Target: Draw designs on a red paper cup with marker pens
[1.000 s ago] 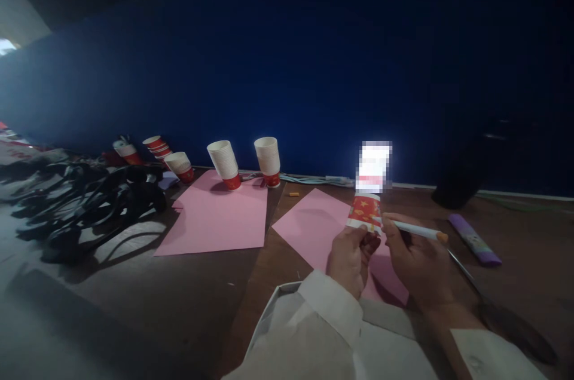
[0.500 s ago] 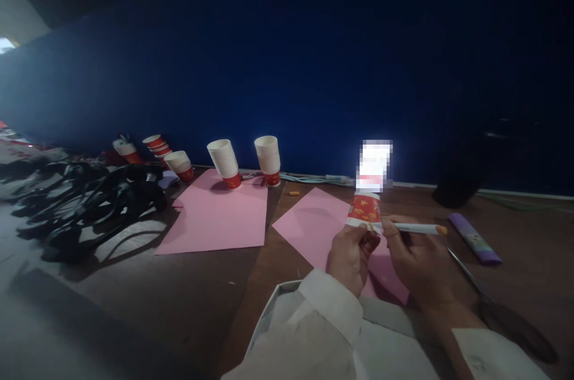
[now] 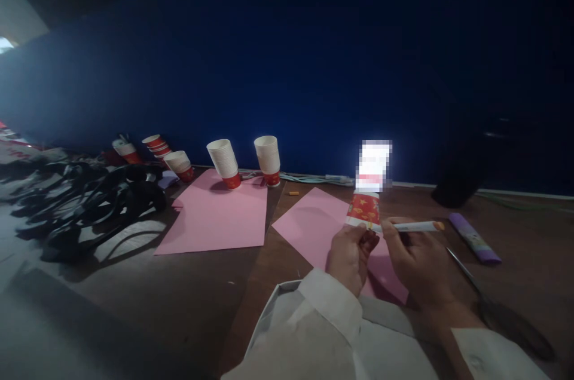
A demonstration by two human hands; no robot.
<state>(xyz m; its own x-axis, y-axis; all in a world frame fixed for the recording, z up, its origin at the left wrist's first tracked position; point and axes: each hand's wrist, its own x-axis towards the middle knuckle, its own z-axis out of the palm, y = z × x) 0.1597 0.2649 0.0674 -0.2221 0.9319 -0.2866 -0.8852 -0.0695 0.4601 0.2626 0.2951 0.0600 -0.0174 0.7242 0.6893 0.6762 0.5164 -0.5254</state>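
My left hand (image 3: 352, 257) pinches the near white band of a red paper cup (image 3: 364, 208) with gold stars and flowers. The cup is held over a pink sheet (image 3: 309, 221). Close on its right, my right hand (image 3: 415, 263) grips a white marker (image 3: 419, 226) like a pen, its orange end pointing right. The marker's tip is at the cup's white band; whether it touches cannot be made out. Just beyond the cup stands a bright, pixelated screen (image 3: 373, 165). A small orange cap (image 3: 293, 193) lies behind the pink sheet.
Two stacks of paper cups, one (image 3: 224, 162) left of the other (image 3: 268, 159), stand by another pink sheet (image 3: 219, 218). More cups (image 3: 179, 165) and tangled black straps (image 3: 89, 201) are at left. Scissors (image 3: 515, 323) and a purple pack (image 3: 474, 238) lie at right.
The marker has tilted slightly, its orange end a little higher and further left. The cup and both hands are almost where they were.
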